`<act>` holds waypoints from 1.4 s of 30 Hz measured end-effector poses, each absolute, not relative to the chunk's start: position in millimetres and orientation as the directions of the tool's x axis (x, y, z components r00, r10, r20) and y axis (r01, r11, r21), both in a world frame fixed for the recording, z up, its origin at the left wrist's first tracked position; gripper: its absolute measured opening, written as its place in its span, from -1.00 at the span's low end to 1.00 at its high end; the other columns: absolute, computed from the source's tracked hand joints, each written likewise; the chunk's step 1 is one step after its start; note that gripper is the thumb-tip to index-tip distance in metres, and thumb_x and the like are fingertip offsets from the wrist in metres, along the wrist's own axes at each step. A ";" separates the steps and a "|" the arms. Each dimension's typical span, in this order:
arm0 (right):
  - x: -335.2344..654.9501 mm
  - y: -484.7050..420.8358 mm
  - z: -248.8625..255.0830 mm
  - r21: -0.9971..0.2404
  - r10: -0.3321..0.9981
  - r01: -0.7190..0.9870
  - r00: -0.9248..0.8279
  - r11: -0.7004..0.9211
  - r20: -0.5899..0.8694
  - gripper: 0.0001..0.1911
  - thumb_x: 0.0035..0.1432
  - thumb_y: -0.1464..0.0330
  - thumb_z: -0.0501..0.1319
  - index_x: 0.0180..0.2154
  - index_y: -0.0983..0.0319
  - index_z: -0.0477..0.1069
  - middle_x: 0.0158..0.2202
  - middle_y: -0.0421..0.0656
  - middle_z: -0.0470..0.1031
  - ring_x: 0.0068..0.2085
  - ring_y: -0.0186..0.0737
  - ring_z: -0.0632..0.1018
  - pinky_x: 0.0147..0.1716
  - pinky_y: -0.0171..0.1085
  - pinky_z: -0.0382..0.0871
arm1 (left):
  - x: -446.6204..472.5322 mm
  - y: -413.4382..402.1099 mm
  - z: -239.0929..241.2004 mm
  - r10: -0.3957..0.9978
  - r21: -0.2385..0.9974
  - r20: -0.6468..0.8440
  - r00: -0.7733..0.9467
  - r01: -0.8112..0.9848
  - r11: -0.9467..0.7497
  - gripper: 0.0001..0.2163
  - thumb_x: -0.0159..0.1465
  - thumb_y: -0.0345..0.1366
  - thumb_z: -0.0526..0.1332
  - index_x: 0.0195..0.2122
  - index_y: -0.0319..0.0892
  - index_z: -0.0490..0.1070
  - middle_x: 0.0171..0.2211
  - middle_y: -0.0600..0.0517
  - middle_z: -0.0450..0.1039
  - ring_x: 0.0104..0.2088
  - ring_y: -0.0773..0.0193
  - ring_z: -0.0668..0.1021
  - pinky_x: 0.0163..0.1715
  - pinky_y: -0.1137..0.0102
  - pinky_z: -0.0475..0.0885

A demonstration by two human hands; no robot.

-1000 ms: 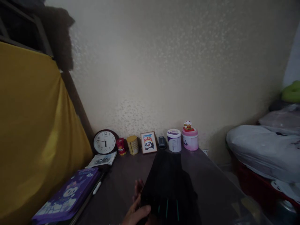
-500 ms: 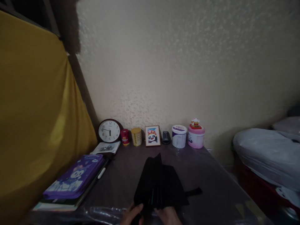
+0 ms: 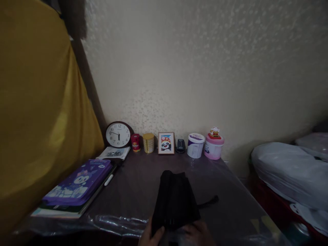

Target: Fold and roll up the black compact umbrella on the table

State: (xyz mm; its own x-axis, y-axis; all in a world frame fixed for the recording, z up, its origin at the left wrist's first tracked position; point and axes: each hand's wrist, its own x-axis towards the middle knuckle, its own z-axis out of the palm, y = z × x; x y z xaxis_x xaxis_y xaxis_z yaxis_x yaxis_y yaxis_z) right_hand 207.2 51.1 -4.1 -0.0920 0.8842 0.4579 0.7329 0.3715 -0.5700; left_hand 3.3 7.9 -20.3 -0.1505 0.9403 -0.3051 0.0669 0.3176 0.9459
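Observation:
A black folding umbrella [image 3: 174, 198] lies at the near middle of the table, its loose cloth gathered into a narrow bundle. A thin black strap [image 3: 208, 202] sticks out from its right side. My left hand [image 3: 151, 236] grips the lower left corner, thumb on top of the cloth. At the lower right edge, my right hand [image 3: 197, 234] has its fingers curled on the fabric. The frame's bottom edge cuts off part of both hands, and the handle cannot be made out clearly.
On the left of the plastic-covered table [image 3: 133, 191] lie a purple case [image 3: 79, 182] on books and a white pen [image 3: 108, 180]. Along the wall stand a clock [image 3: 118, 134], red can [image 3: 135, 142], yellow tin [image 3: 148, 142], picture frame [image 3: 166, 143], white tub [image 3: 195, 146] and pink tub [image 3: 214, 147].
The umbrella's spread cloth flaps have been drawn together into a narrower bundle. Its ribs are mostly covered now. My right hand has shifted right, and the view has tilted slightly.

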 end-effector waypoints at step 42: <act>81.8 157.4 41.8 -0.793 0.981 0.605 -0.188 0.074 -0.052 -0.72 -0.08 0.39 0.19 -0.22 0.20 0.39 -0.50 -0.25 0.54 -0.38 -0.26 0.54 -0.45 -0.38 0.27 | 18.1 16.9 -28.7 0.942 0.724 -0.316 -0.112 0.614 0.316 -0.37 0.21 -0.31 -0.02 0.25 -0.43 -0.27 0.05 -0.20 0.34 0.09 0.24 0.37 0.02 0.47 0.22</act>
